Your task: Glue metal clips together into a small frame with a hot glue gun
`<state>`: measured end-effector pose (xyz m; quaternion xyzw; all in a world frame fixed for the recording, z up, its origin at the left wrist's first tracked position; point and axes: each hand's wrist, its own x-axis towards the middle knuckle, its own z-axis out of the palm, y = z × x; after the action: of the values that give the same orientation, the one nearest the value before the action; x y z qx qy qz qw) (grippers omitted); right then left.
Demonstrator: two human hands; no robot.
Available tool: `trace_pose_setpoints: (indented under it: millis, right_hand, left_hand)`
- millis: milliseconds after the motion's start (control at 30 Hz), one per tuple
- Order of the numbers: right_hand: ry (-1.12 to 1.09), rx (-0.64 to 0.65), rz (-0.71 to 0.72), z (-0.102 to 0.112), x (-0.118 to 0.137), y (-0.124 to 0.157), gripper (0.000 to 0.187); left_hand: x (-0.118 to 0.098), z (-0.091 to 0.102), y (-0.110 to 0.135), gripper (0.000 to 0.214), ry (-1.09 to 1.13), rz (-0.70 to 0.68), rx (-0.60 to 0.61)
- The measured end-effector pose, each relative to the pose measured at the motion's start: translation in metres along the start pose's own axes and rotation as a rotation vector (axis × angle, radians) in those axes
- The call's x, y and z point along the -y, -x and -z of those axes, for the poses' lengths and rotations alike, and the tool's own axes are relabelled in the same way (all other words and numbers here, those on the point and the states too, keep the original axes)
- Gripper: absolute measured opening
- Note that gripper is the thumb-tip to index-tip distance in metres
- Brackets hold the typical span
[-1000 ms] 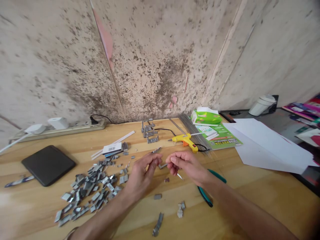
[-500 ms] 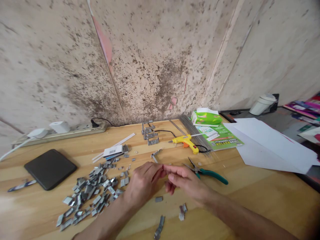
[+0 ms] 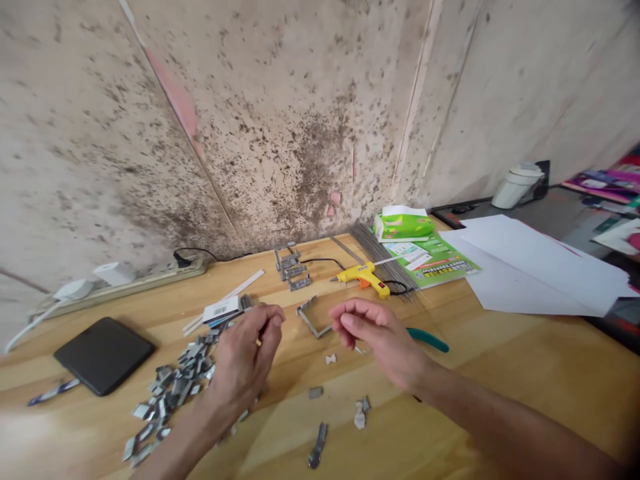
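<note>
My left hand (image 3: 249,350) hovers over the right edge of a pile of small grey metal pieces (image 3: 183,377). Its thumb and forefinger are pressed together; I cannot make out anything between them. My right hand (image 3: 373,333) is closed, thumb against curled fingers, and whatever it may hold is hidden. It covers most of the pliers, leaving a teal handle (image 3: 429,340) showing. Between the hands lies a bent grey metal frame (image 3: 315,321), with a small whitish scrap (image 3: 331,359) nearer me. A flat grey piece (image 3: 315,393) and a curved metal strip (image 3: 319,445) lie in front.
A yellow glue gun (image 3: 365,277) rests behind my right hand, near thin metal rods (image 3: 377,250), a green tissue pack (image 3: 404,225) and white paper sheets (image 3: 540,270). Several assembled metal frames (image 3: 293,268) stand near the wall. At left are a black pad (image 3: 105,353) and a power strip (image 3: 150,277).
My hands, whose fingertips met half a second ago, have come apart, the left moving left. The whitish scrap now shows between them. The view has shifted slightly.
</note>
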<state>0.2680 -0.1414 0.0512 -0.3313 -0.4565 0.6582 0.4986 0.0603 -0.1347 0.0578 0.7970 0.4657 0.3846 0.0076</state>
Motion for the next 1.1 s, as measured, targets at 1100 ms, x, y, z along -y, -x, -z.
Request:
trace_pose_setpoints:
  millis: [1100]
  right_hand:
    - [0.793,0.092,0.179,0.018,-0.019,-0.012,0.027]
  left_hand:
    - [0.008,-0.036,0.063,0.023,0.109,0.002,0.113]
